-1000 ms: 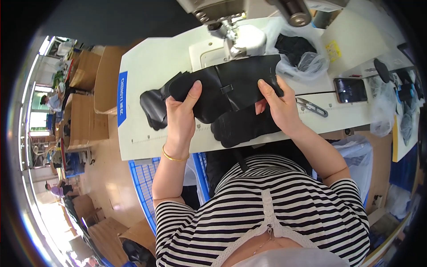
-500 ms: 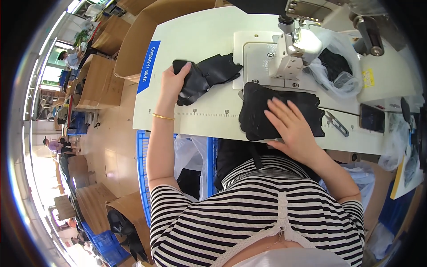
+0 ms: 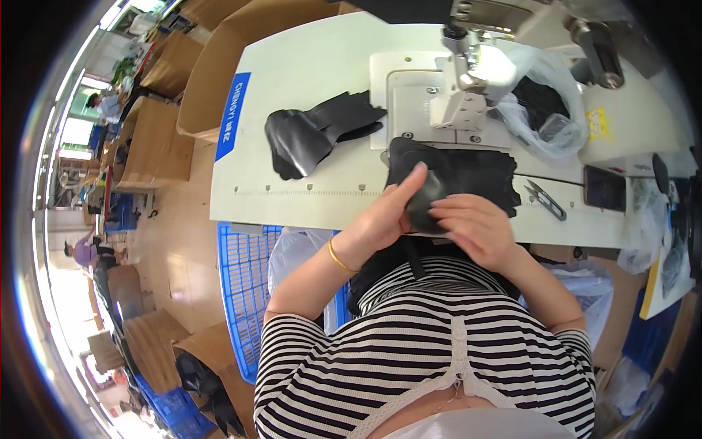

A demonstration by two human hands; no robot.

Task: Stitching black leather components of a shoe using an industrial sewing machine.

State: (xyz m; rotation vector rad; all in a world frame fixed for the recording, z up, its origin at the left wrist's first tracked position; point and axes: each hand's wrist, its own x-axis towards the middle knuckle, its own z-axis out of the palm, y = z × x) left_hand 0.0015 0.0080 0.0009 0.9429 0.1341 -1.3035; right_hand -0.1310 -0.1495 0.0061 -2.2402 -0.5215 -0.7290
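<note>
A stack of flat black leather-like pieces [image 3: 479, 170] lies along the table's near edge, below the sewing machine [image 3: 459, 110]. My left hand [image 3: 380, 219] grips the stack's left end, thumb on top and the other fingers hidden underneath. That end bends up a little and shines. Over the stack's near side is my right hand [image 3: 479, 228], its fingers stretched out and slightly blurred, touching or just above the top piece. Farther left, a second bunch of black pieces [image 3: 300, 143] rests on the table, fanned and folded over, with no hand on it.
Right of the stack lie thread snips [image 3: 547, 200] and a dark phone [image 3: 605, 188]. A clear plastic bag [image 3: 574, 135] holding black material sits beside the machine. A blue basket [image 3: 241, 274] stands below the table's left side, and cardboard boxes [image 3: 157, 143] line the floor.
My left hand has let go of the left bunch and moved right to grip the near stack's left end. My right hand has shifted slightly nearer me. The view has moved a little.
</note>
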